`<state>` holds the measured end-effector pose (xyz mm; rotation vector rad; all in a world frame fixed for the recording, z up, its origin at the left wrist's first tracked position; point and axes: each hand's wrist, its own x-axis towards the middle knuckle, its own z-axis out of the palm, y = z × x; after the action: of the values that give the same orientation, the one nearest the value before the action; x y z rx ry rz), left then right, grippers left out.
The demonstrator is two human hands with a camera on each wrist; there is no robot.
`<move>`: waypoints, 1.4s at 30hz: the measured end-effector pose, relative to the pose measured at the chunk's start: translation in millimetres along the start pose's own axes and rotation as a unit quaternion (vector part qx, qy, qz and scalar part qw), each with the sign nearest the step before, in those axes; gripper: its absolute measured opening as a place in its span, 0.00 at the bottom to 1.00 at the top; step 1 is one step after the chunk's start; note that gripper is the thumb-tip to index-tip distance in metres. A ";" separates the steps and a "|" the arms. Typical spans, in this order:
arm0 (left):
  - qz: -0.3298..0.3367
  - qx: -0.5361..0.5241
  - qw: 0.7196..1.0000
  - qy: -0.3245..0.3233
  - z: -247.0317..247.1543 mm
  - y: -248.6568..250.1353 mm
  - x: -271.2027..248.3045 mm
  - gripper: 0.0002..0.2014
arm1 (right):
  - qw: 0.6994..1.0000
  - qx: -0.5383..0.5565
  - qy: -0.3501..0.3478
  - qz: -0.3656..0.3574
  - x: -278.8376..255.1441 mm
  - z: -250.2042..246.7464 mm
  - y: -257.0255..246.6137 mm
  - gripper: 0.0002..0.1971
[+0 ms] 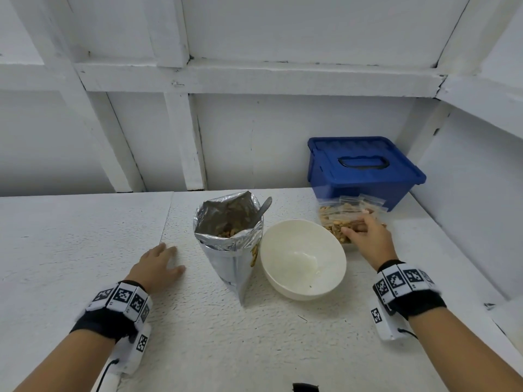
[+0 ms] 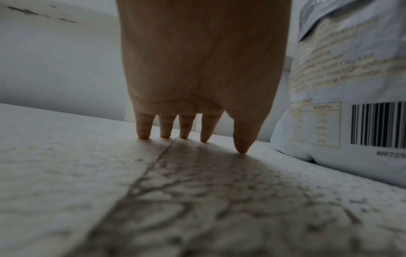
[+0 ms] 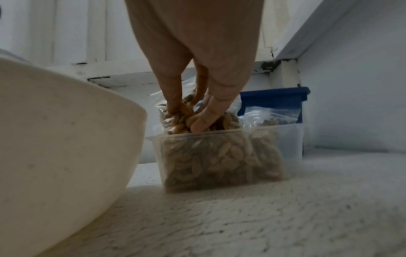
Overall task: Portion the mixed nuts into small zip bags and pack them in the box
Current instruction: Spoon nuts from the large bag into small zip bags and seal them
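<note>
Zip bag (image 3: 198, 113) of nuts: right hand (image 1: 368, 236) grip pinching it over clear box (image 3: 222, 156) | left hand (image 1: 158, 264) flat on table (image 1: 254, 349)

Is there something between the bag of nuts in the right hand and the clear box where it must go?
Nothing visible. The right hand grips the zip bag of nuts directly above the open clear box; its lower part already sits among the packed bags.

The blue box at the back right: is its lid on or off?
On. The blue box shows its lid seated flat with the handle folded down, behind the clear tub of filled zip bags that the right hand grips.
</note>
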<state>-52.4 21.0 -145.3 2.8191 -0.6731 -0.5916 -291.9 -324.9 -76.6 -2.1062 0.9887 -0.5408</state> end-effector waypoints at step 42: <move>-0.007 0.013 1.000 0.014 0.0 9.8 -6.8 0.31 | 0.866 -0.351 -0.352 -0.056 -44.6 65.8 -37.1 0.23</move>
<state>-61.9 15.6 -140.4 2.8528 -0.6608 -0.5477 -260.3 -244.8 -93.2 -2.6797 0.6657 0.6332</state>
